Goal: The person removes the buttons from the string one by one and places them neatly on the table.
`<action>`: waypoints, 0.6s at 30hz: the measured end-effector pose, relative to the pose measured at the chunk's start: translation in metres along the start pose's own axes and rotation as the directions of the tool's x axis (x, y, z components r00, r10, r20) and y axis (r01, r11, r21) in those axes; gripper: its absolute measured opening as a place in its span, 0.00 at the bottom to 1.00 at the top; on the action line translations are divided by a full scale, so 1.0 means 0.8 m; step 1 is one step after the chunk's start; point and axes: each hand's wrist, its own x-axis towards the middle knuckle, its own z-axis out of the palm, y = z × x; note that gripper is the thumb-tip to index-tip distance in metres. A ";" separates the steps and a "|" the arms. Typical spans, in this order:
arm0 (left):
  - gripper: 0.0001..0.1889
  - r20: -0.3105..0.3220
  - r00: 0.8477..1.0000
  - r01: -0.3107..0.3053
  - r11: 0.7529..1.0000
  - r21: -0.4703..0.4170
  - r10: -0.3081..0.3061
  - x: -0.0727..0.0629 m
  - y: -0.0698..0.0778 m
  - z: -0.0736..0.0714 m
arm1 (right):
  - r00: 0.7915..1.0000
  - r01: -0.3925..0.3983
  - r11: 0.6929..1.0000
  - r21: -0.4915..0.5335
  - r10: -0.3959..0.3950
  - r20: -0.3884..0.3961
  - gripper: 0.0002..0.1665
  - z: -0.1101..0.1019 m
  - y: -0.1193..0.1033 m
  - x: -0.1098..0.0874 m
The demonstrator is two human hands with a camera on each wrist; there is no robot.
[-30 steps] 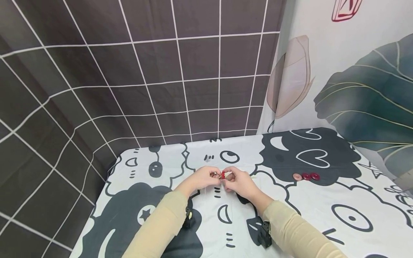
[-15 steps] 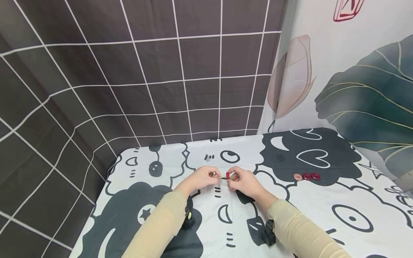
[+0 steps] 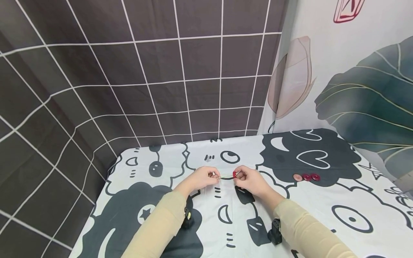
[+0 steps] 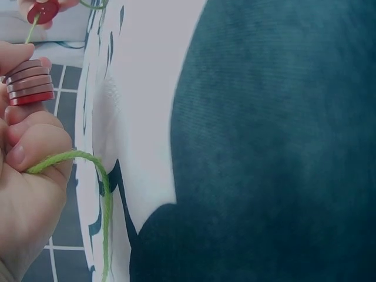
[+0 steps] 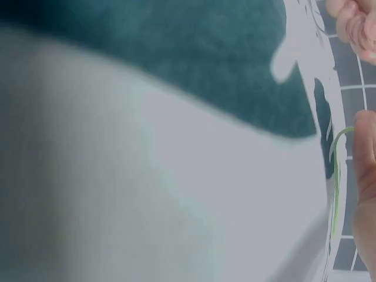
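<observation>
Red button out on cord, hands now apart

L hand point(image 3: 205, 177) grips a button stack point(image 4: 30, 82), pinkish-brown discs w/ a red one at one end; green cord point(image 4: 107, 202) leaves that hand & hangs in a loop. R hand point(image 3: 249, 180) pinches a red button point(image 4: 43, 12), holes facing L wrist cam, cord running btwn it & L hand. Another length of cord trails off R hand in the R wrist view. All this is over the mid. of the patterned cloth point(image 3: 322, 199).

Writing: script-like marks point(image 3: 401, 199) nr cloth's R edge, can't be read; red drawing point(image 3: 348, 11) up on the pale hanging point(image 3: 335, 53), cut off by frame top, also illegible. Other prints = cartoon faces, hearts, a star.

Vs 1 sec ago: hands were close together w/ red btwn them; R hand has since gone R w/ the red button, so more cord shows in the gap. L hand approx same spot. Loose buttons point(image 3: 306, 177), 1 pinkish + 2 dk red in a row, unmoved, well to R of R hand.
</observation>
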 end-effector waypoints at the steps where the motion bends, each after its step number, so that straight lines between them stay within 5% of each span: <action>1: 0.03 0.000 1.000 0.000 1.000 -0.001 0.000 0.000 0.000 0.000 | 1.000 0.000 1.000 -0.007 0.000 -0.004 0.14 -0.001 0.001 0.000; 18: 0.05 -0.001 1.000 -0.006 1.000 0.000 0.006 -0.002 -0.002 -0.002 | 0.999 -0.025 0.997 -0.067 0.023 -0.031 0.13 -0.019 0.013 -0.006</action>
